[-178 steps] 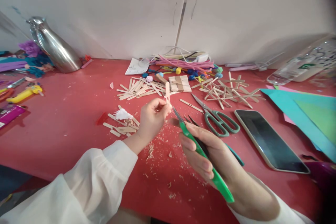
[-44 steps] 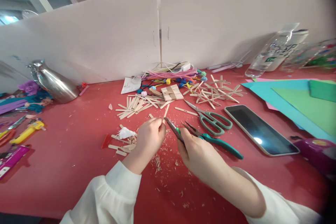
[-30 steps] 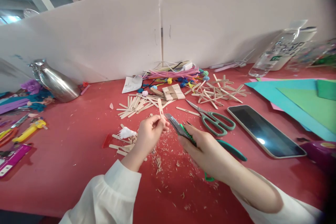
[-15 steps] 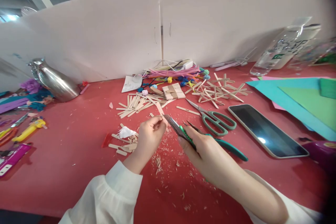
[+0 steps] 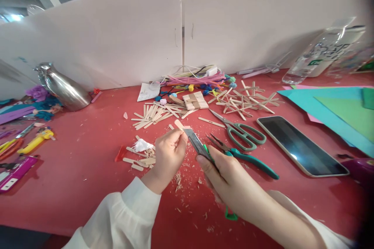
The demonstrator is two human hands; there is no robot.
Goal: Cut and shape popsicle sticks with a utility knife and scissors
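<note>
Between its thumb and fingers, my left hand (image 5: 168, 156) pinches a wooden craft stick (image 5: 179, 125), whose rounded end sticks up past the fingertips. My right hand (image 5: 226, 173) is wrapped round a green and black utility knife (image 5: 198, 144). The knife's blade lies against or just beside the stick, close to my left fingertips; the exact contact is hard to see. Wood shavings (image 5: 179, 182) are scattered on the red table below both hands. To the left of my left hand lie short stick pieces (image 5: 137, 162) and a crumpled white scrap (image 5: 142, 145).
Teal pliers (image 5: 251, 159), green scissors (image 5: 245, 134) and a phone (image 5: 302, 146) lie on the right. Loose sticks (image 5: 153, 114) and a bundle of sticks (image 5: 195, 101) are behind the hands. A metal jug (image 5: 66, 89) stands back left, a plastic bottle (image 5: 306, 60) back right.
The knife has shifted slightly and the stick shows less above my left fingers. More of the pliers shows, along with a green loop below my right hand. The view has shifted a little.
</note>
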